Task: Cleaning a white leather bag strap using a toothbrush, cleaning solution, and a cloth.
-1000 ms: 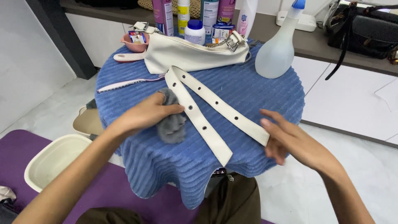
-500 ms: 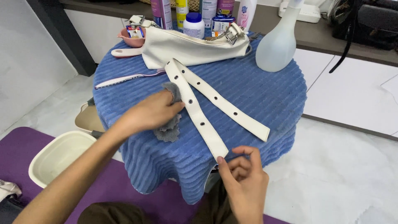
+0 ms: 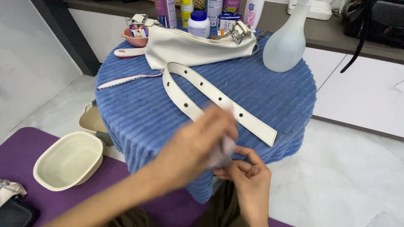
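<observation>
We see the long white leather strap (image 3: 210,94) with punched holes lying flat on the round table draped in blue ribbed cloth (image 3: 143,113), its long axis running from the white bag (image 3: 198,40) at the far edge toward the near-right edge. Our left hand (image 3: 202,143), blurred, covers one strap end; whether that grip is pinching we cannot tell. Our right hand (image 3: 248,178), fingers curled, pinches the strap end beneath it.

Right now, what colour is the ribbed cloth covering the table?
Blue, a ribbed blue cloth; the head view shows it, the only view here.
</observation>
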